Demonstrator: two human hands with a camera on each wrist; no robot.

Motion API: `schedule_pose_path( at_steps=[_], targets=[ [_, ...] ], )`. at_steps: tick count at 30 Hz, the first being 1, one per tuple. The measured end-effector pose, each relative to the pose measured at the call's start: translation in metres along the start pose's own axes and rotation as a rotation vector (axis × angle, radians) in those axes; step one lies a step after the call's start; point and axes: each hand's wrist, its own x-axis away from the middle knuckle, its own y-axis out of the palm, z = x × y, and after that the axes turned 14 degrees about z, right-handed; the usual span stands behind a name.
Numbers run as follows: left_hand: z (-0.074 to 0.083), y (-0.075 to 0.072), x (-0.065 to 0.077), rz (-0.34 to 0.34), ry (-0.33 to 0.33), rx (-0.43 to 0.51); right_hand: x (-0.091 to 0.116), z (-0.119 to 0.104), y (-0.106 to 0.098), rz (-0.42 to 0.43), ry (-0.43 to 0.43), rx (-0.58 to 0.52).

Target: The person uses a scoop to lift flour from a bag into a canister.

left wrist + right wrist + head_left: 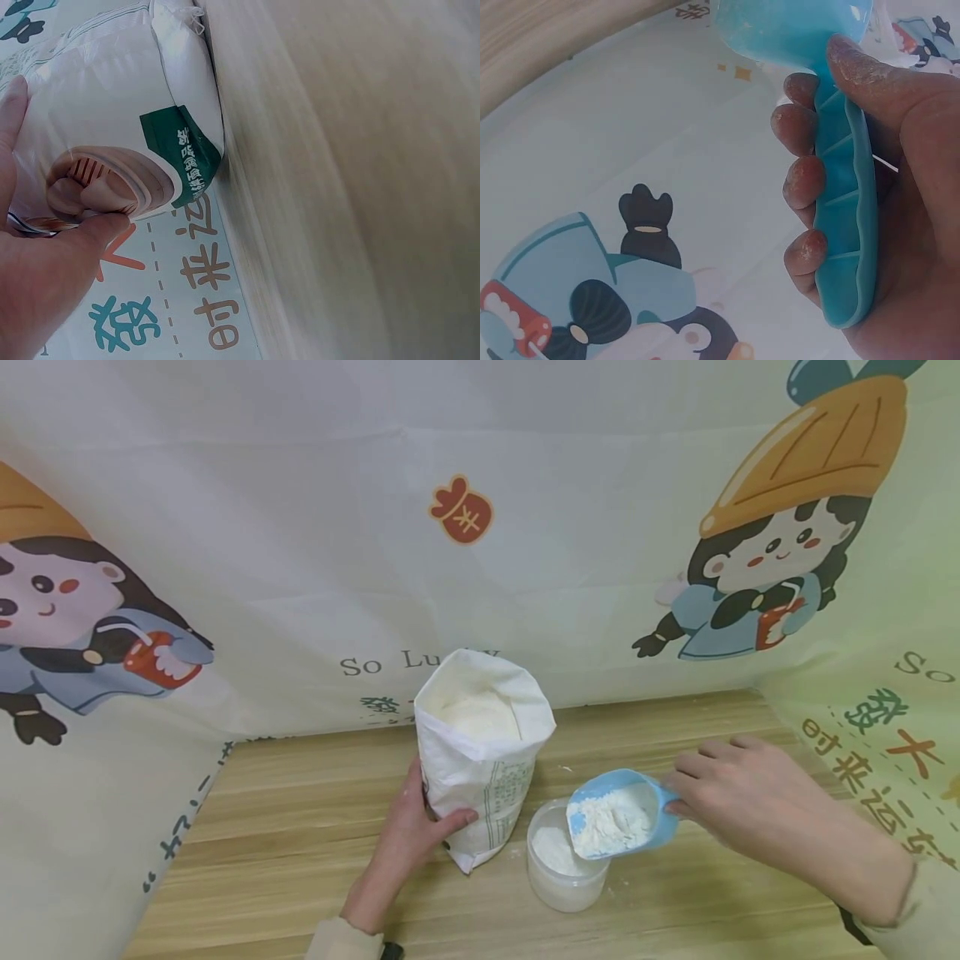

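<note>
My left hand (416, 835) grips the side of an upright white flour bag (457, 777), with the thumb across its front. The bag's top stands open and white flour (480, 714) shows inside. In the left wrist view a printed picture and a green patch (169, 146) mark the bag's lower part. My right hand (750, 789) holds a light blue scoop (663, 831) by its ribbed handle (840, 202), fingers curled round it. White powder (618, 818) heaps in the scoop, which overlaps the rim of a clear round tub (566, 893). More white powder lies in the tub.
The bag and tub stand on a wood-grain table (292, 843). A pale printed cloth (300, 527) with cartoon figures hangs behind and along both sides. Small specks of powder dot the table beside the tub.
</note>
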Motion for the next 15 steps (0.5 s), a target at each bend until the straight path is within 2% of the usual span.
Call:
schedule_pose_path(
  at_steps=[8, 15],
  targets=[
    [0.001, 0.000, 0.000, -0.004, -0.019, 0.010, -0.012, -0.005, -0.005, -0.057, 0.003, 0.019],
    [0.000, 0.000, 0.000, -0.008, -0.011, 0.003, -0.020, -0.008, -0.004, -0.059, -0.035, 0.041]
  ],
)
